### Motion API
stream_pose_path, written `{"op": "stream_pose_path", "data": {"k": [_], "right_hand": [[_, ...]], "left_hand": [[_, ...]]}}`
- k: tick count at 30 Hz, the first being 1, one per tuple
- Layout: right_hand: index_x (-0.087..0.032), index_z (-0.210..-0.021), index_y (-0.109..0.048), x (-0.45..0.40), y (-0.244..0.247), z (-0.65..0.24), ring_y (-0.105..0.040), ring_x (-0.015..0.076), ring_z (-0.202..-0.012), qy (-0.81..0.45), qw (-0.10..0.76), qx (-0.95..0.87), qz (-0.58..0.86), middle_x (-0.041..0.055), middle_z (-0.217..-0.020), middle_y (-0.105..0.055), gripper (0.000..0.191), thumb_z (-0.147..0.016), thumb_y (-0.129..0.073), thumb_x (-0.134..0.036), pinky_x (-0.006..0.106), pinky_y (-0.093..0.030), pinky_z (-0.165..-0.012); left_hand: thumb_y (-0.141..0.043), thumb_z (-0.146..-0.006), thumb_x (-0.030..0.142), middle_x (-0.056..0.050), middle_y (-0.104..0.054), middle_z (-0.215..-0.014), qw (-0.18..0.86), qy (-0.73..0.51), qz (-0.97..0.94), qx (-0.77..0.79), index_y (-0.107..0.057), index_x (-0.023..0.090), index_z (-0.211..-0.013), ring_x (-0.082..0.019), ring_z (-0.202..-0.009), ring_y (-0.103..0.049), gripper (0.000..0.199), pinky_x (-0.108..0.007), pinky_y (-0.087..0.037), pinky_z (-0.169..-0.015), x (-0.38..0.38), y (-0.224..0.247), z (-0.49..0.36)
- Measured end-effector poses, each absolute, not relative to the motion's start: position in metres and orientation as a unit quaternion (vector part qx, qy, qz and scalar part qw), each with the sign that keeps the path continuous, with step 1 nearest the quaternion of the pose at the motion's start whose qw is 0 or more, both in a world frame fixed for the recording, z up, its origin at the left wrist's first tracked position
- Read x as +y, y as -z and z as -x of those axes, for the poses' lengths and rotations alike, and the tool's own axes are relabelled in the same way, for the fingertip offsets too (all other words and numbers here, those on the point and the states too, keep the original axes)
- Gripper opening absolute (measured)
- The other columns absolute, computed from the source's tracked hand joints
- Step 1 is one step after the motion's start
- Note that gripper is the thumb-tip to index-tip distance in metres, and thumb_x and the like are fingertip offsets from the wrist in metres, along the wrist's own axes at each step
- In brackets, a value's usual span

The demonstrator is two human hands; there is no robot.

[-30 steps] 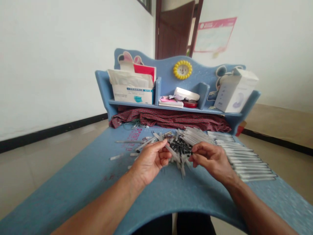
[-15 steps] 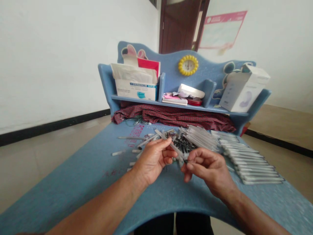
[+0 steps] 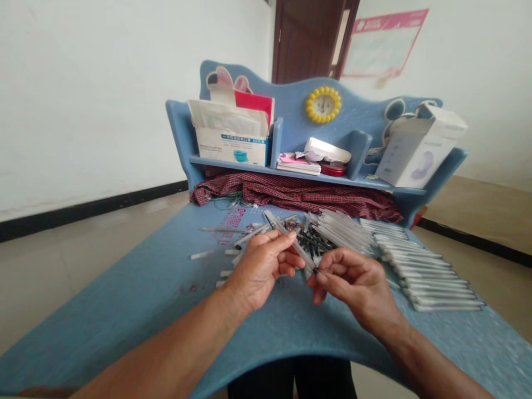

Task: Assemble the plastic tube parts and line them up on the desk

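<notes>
Left hand clamped on translucent barrel; right hand pinches black piece at its near end. Pens rowed at right.

Black tip now against whitish tube

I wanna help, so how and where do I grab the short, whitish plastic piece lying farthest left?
Try pinching the short, whitish plastic piece across its middle, from above: it's slim, lies flat on the curved blue table, and both long sides look uncrowded.
</notes>
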State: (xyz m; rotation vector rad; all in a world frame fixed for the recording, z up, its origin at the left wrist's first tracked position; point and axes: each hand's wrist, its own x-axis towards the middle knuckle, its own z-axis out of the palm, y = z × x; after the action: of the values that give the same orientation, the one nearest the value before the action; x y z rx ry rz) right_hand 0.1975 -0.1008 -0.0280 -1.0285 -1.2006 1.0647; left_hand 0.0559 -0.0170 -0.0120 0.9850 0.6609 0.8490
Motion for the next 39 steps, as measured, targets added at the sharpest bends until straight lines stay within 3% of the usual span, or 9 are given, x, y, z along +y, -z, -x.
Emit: {"op": "stream_pose_path", "data": {"k": [9, 15, 20, 28, 32, 36, 39], "right_hand": [[-0.017, -0.080, -0.052, -0.101, 0.033, -0.194, -0.062, 0.0120, -0.057, -0.405, 0.571, -0.545, 0.462, 0.0006, -0.067, -0.065, 0.012, -0.078, -0.062, -0.025, 0.024, -0.050, -0.056], [-0.019, -0.092, -0.050, -0.102, 0.039, -0.196, -0.062, 0.0126, -0.062, -0.293, 0.535, -0.603, 0.514, 0.0031, -0.076, -0.066, 0.012, -0.084, -0.052, -0.028, 0.025, -0.049, -0.058], [-0.017, -0.086, -0.057, -0.102, 0.042, -0.199, -0.058, 0.0115, -0.056, -0.194, 0.484, -0.638, 0.567, 0.0026, -0.067, -0.064, 0.018, -0.085, -0.050, -0.033, 0.022, -0.046, -0.053], [-0.016, -0.084, -0.060, -0.099, 0.045, -0.199, -0.056, 0.0111, -0.052, -0.174, 0.465, -0.644, 0.582, 0.0001, -0.059, -0.060, 0.019, -0.083, -0.052, -0.033, 0.021, -0.043, -0.052], [-0.016, -0.081, -0.061, -0.100, 0.041, -0.198, -0.057, 0.0111, -0.053, -0.217, 0.457, -0.632, 0.587, 0.0013, -0.062, -0.062, 0.023, -0.086, -0.048, -0.035, 0.022, -0.043, -0.053], [-0.014, -0.073, -0.057, -0.099, 0.037, -0.197, -0.056, 0.0105, -0.046, -0.374, 0.470, -0.578, 0.553, 0.0022, -0.058, -0.062, 0.035, -0.086, -0.045, -0.044, 0.022, -0.043, -0.047], [-0.013, -0.078, -0.055, -0.097, 0.035, -0.198, -0.055, 0.0104, -0.040, -0.472, 0.483, -0.522, 0.521, 0.0030, -0.058, -0.064, 0.038, -0.085, -0.044, -0.049, 0.022, -0.042, -0.042]], "left_hand": [[-0.062, -0.076, 0.027, -0.004, -0.062, -0.057, 0.704, -0.401, -0.490, 0.323, -0.054, 0.012, -0.070, -0.011, -0.046, -0.059, 0.017, -0.015, -0.041, -0.038, -0.018, 0.014, -0.056], [-0.060, -0.077, 0.021, -0.005, -0.062, -0.056, 0.706, -0.411, -0.481, 0.318, -0.054, 0.012, -0.071, -0.012, -0.046, -0.060, 0.013, -0.015, -0.041, -0.038, -0.017, 0.011, -0.056], [-0.061, -0.076, 0.020, -0.004, -0.063, -0.056, 0.695, -0.433, -0.476, 0.319, -0.054, 0.012, -0.070, -0.012, -0.047, -0.061, 0.012, -0.016, -0.043, -0.039, -0.018, 0.010, -0.057], [-0.058, -0.078, 0.018, -0.004, -0.063, -0.056, 0.685, -0.429, -0.488, 0.330, -0.053, 0.012, -0.070, -0.012, -0.048, -0.061, 0.010, -0.016, -0.044, -0.040, -0.019, 0.011, -0.058], [-0.059, -0.078, 0.018, -0.004, -0.063, -0.057, 0.686, -0.428, -0.490, 0.326, -0.054, 0.012, -0.071, -0.012, -0.048, -0.061, 0.010, -0.017, -0.044, -0.041, -0.019, 0.011, -0.058], [-0.060, -0.077, 0.020, -0.005, -0.064, -0.057, 0.691, -0.423, -0.497, 0.310, -0.055, 0.012, -0.071, -0.012, -0.048, -0.061, 0.011, -0.018, -0.045, -0.042, -0.020, 0.010, -0.057], [-0.059, -0.077, 0.020, -0.004, -0.063, -0.057, 0.688, -0.427, -0.501, 0.306, -0.055, 0.012, -0.072, -0.012, -0.049, -0.061, 0.011, -0.018, -0.046, -0.043, -0.020, 0.010, -0.057]]}}
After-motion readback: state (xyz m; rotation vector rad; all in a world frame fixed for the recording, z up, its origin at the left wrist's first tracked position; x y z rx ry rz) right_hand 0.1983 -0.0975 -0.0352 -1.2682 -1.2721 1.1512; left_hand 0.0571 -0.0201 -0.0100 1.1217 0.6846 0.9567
